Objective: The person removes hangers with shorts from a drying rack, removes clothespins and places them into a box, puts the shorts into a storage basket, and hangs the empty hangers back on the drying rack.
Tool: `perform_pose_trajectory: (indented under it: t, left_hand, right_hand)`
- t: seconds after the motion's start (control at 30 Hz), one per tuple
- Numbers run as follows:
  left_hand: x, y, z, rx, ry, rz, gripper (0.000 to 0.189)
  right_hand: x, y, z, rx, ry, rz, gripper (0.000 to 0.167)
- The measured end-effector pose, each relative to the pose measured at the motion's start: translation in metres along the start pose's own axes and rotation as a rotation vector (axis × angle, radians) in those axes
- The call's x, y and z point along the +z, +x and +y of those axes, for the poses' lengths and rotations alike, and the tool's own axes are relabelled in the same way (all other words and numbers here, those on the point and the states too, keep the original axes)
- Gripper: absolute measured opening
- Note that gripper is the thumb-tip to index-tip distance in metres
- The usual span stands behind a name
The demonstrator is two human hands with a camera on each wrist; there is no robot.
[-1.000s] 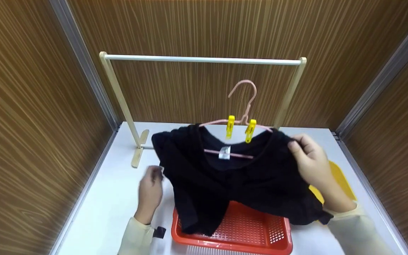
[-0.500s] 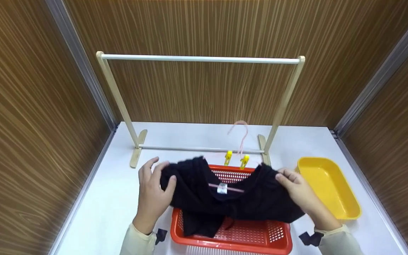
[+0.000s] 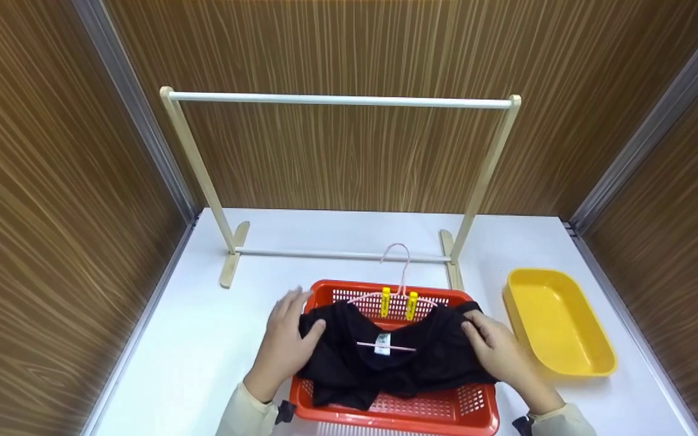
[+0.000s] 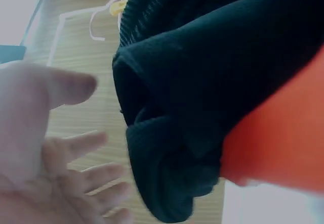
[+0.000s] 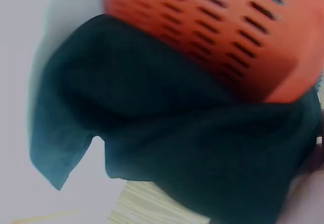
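Observation:
Black shorts (image 3: 446, 357) with a gathered waistband and a white label (image 3: 382, 344) lie over a red basket (image 3: 488, 418). A pink hanger (image 3: 405, 272) runs inside the waistband, its hook pointing toward the rack. Two yellow clips (image 3: 385, 303) sit on the hanger's upper arms. My right hand (image 3: 497, 348) pinches the right side of the shorts between thumb and fingers. At their left side is my left hand (image 3: 288, 345), thumb and fingers spread; the left wrist view shows a gap between the hand (image 4: 61, 143) and the cloth. The right wrist view mostly shows hanging cloth.
Behind the basket stands a wooden rack with a white top bar (image 3: 337, 99) and a low crossbar (image 3: 337, 254). A yellow tray (image 3: 606, 363) is at the right on the white table (image 3: 203, 351). Wood-grain panels (image 3: 337, 157) enclose the back and sides.
The shorts and hanger have come down from in front of the rack onto the basket. My left hand has spread its fingers and moved to the right, beside the shorts.

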State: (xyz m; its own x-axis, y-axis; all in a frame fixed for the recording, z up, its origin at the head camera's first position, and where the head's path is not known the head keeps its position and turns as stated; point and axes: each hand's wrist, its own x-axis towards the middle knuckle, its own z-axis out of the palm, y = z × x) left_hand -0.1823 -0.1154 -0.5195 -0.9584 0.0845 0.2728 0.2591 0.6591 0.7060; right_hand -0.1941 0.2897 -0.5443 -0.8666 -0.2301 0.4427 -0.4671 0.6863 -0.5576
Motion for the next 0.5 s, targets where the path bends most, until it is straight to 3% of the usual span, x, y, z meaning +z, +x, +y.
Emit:
perform_pose_trajectory:
  t: [0.1, 0.2, 0.33, 0.5]
  left_hand:
    - [-0.001, 0.0, -0.008, -0.016, 0.003, -0.105, 0.04]
    - [-0.001, 0.003, -0.019, -0.006, 0.018, -0.168, 0.03]
    - [0.001, 0.004, -0.031, 0.022, 0.07, -0.181, 0.026]
    - [0.008, 0.0, -0.027, 0.041, 0.159, -0.168, 0.029]
  right_hand:
    - [0.004, -0.004, 0.007, -0.081, -0.078, 0.046, 0.017]
    - [0.008, -0.007, 0.012, -0.11, -0.144, 0.101, 0.019]
    - [0.016, -0.01, 0.011, -0.094, -0.222, 0.168, 0.015]
    - [0.025, -0.012, 0.008, -0.057, -0.276, 0.208, 0.012]
